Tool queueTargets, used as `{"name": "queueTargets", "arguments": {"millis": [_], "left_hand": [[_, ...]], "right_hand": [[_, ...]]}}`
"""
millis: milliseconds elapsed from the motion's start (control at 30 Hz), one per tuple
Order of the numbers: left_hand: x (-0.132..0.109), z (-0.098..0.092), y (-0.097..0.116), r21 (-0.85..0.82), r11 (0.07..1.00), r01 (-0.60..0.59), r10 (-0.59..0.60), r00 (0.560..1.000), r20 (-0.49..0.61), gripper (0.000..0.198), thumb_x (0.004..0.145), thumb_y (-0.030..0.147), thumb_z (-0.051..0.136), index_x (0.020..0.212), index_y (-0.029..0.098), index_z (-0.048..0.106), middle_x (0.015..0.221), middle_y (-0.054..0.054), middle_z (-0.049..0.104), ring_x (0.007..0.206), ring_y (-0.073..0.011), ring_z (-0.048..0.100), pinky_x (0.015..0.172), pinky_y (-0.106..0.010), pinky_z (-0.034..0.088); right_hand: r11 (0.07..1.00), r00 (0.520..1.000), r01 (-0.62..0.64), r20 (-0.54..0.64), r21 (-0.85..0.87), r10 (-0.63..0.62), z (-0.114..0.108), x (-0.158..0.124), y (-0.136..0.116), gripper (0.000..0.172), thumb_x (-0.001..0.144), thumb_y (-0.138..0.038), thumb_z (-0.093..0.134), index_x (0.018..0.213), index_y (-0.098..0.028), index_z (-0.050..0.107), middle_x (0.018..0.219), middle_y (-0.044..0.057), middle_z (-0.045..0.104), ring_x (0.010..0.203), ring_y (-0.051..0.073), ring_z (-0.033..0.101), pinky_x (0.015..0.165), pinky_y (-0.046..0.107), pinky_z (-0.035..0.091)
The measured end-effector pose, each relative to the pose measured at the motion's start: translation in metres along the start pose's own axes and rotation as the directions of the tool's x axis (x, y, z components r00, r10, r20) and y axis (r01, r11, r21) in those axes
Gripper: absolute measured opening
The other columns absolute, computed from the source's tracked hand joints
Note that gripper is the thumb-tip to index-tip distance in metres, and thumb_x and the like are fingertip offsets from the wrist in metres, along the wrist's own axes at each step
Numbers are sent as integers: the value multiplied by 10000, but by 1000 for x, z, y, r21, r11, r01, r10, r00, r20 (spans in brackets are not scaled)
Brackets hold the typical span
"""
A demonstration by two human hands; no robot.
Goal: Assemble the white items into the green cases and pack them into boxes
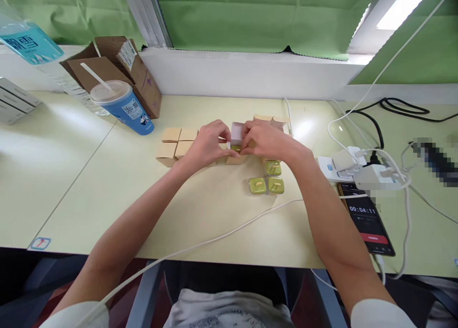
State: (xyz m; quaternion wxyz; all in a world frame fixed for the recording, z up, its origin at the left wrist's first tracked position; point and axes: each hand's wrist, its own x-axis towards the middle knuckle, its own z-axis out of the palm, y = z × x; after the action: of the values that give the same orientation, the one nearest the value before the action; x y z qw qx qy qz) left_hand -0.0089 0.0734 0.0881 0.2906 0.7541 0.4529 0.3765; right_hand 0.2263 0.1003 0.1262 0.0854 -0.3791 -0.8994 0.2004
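My left hand [207, 144] and my right hand [265, 139] meet at the middle of the table, both closed around a small open tan box [236, 133]. A green packaged item [235, 148] shows just under the box between my fingertips. Several closed tan boxes [175, 144] lie in a cluster to the left of my left hand. Three green packaged items [268, 180] lie on the table below my right hand. More tan boxes [270, 120] stand behind my right hand.
A blue cup with lid and straw [123, 106] stands at the back left beside an open cardboard carton [118, 63] and a water bottle [39, 51]. On the right are a white power strip with chargers [358, 168], a phone showing a timer [367, 218] and several cables.
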Motion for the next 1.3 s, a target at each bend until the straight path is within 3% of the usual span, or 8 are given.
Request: {"name": "queueTargets", "arguments": {"millis": [167,300,467,600,700,967,1133,1300], "left_hand": [[0,-10,-4,160,981,-111,88,986,143,445,802,589,986,937,209,796,1131,-87,724,939,-224,693,921,-425,658],[0,-20,-7,256,948,-191,99,938,333,241,1052,407,715,1081,250,895,1348,-110,761,982,-231,733,922,-405,614],[-1,-6,-10,141,987,-80,51,978,203,296,964,410,837,1196,237,777,1274,-93,774,1024,-248,765,903,-394,639],[0,16,-14,132,990,-58,52,997,51,428,838,393,970,1045,227,635,1113,-59,755,960,-237,743,802,-359,613],[2,22,-16,237,962,-139,126,990,70,368,873,375,943,893,208,616,1057,-69,735,886,-222,702,788,-369,577],[2,-5,-9,141,976,-165,124,956,265,362,882,490,930,871,191,726,1129,-88,772,933,-234,755,849,-385,616],[2,-15,-6,105,987,-125,90,954,284,396,873,523,920,1001,200,729,1110,-79,786,968,-240,756,935,-414,657],[-1,-17,3,149,964,-222,159,923,351,235,930,396,848,1017,218,722,1129,-68,806,1028,-247,751,956,-389,631]], "right_hand": [[997,998,15,-67,81,-9,-9,-7,-5,146,994,-209,718,1036,-242,854,1117,109,740,1070,309,693,922,442,540],[994,976,-76,-199,83,91,-1,-7,-7,372,933,-79,668,1267,-238,707,1261,110,666,1001,267,718,846,398,579],[984,949,-146,-296,-99,111,21,2,-3,675,915,-187,782,1516,-270,487,1488,171,506,1003,294,699,811,433,574],[977,937,-132,-341,-165,69,19,3,-3,425,955,-304,776,1317,-235,564,1382,177,585,1116,352,651,799,433,541],[978,976,-134,-193,-158,102,5,-3,-8,276,943,-394,810,1060,-235,617,1081,121,684,1122,363,631,800,407,487],[986,985,-166,56,-3,166,-17,-17,-13,438,923,-615,823,1111,-237,706,1125,75,749,980,268,654,768,357,413],[992,988,-116,98,-56,121,-9,-11,-20,249,928,-406,863,924,-240,677,988,91,704,1229,353,627,815,376,440],[976,981,-97,149,-195,127,1,-4,-37,518,845,-260,972,688,-246,478,770,78,663,1192,410,630,856,432,448]]}}
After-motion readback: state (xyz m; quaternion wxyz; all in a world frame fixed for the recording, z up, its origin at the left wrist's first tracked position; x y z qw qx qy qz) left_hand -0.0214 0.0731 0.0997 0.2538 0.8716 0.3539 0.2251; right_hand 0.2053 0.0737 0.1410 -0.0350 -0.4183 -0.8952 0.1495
